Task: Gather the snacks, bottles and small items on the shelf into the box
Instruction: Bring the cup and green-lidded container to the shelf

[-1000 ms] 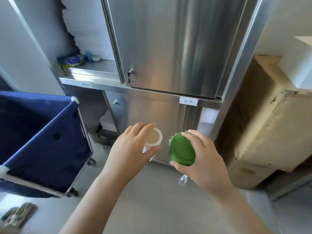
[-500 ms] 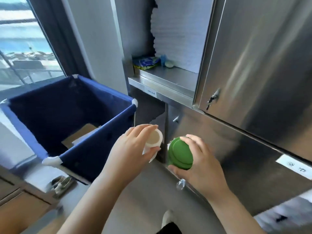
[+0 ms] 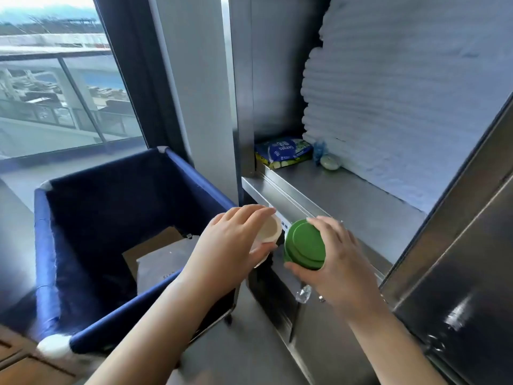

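My left hand (image 3: 230, 243) grips a small white cup (image 3: 268, 232) with a cream top, held over the right rim of the blue fabric box (image 3: 111, 190). My right hand (image 3: 333, 262) grips a container with a green lid (image 3: 305, 244), its clear body mostly hidden under my palm. On the steel shelf (image 3: 347, 195) behind them lie a blue and yellow snack bag (image 3: 283, 152), a small blue bottle (image 3: 319, 149) and a pale green round item (image 3: 329, 163). Flat cardboard (image 3: 161, 254) lies at the bottom of the box.
The shelf sits in a stainless steel cabinet with a shut door (image 3: 458, 245) at the right. White foam sheet (image 3: 402, 93) lines the back of the shelf. A window (image 3: 55, 79) with a dark frame stands behind the box.
The view has swung left and closer to the shelf and the box. Both hands keep the same hold on the white cup and the green-lidded container, and are now beside the box's rim.
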